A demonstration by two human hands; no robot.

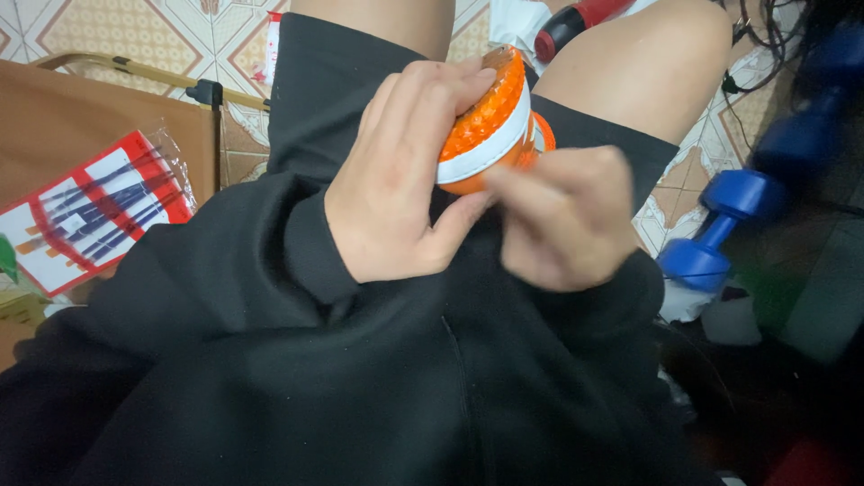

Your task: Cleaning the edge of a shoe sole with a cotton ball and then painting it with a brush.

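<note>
Round orange plastic object (pixel 486 121), faceted bumpy top, white band around its middle, held above the lap between both hands. Left hand (pixel 405 180) curled around its near side, thumb beneath. Right hand (pixel 567 220) blurred, fingers pinched at its lower edge. Blue dumbbell (pixel 720 229) on tiled floor (pixel 135 31) to the right.

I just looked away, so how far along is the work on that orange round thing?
Done: nothing visibly, it looks in one piece. In hand: left hand grips the orange round thing over the lap; right hand pinches its lower edge, blurred. Left: cannot tell from this view.
</note>
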